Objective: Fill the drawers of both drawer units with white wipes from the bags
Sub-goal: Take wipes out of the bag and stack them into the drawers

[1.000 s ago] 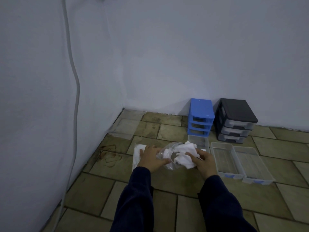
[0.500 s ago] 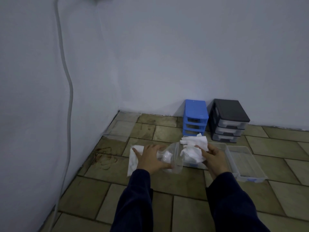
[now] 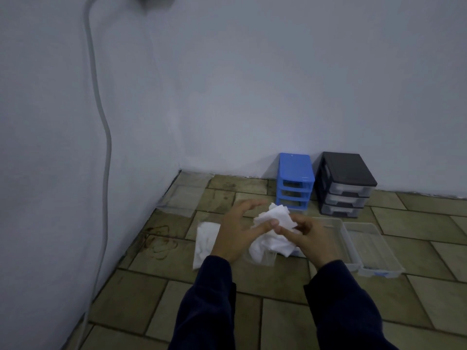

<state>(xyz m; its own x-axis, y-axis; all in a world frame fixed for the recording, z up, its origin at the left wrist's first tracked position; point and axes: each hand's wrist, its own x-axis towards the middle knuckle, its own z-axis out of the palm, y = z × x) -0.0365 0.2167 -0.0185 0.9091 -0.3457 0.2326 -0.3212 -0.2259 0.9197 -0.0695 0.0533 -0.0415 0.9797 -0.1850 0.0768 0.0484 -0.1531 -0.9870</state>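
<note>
In the head view, a bundle of white wipes (image 3: pixel 274 223) is held up in front of the person, above the tiled floor (image 3: pixel 278 324). The right hand (image 3: pixel 307 236) is curled round the right side of the bundle and grips it. The left hand (image 3: pixel 236 233) is seen at the bundle's left side, its thumb laid against the wipes and its other fingers spread and only loosely bent, so no firm grasp is shown on that side. A clear plastic bag (image 3: pixel 260 258) hangs or lies just below the bundle; whether it is touched by either hand cannot be told. More white wipes (image 3: pixel 206 238) are seen on the floor to the left, partly hidden by the left hand. Two clear drawers (image 3: pixel 374 251) lie side by side on the floor to the right of the hands. A blue drawer unit (image 3: pixel 294 181) is set against the back wall with its three slots open and without drawers. A black drawer unit (image 3: pixel 345 184) stands just beside it on the right, with three clear drawers pushed in. A grey cable (image 3: pixel 101 122) runs down the left wall.
</note>
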